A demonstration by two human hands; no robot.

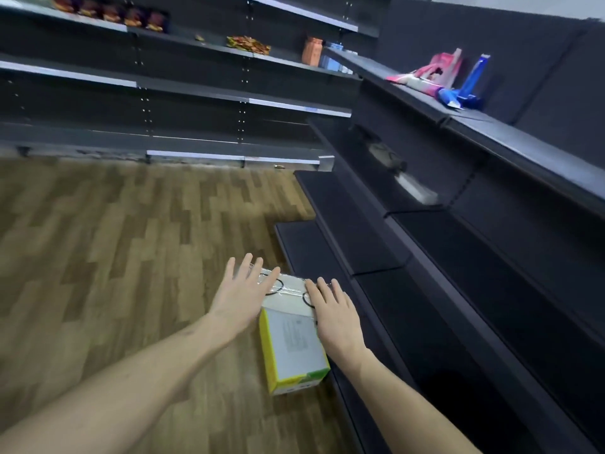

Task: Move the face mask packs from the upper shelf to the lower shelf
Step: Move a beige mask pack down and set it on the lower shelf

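Left hand [244, 290] and right hand [330, 306], fingers straight, pressed flat on a clear-wrapped face mask pack [288, 291] over a yellow box [293, 352] beside the lower shelf [376, 250]. Ungripped, the slick pack risked sliding off.

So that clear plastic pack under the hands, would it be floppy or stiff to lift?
Probably floppy: the clear pack looks like thin crinkled film, and it lies flat across the box. Its shiny wrap may be a bit slippery. It seems light, since the left hand and right hand lie on it with fingers straight.
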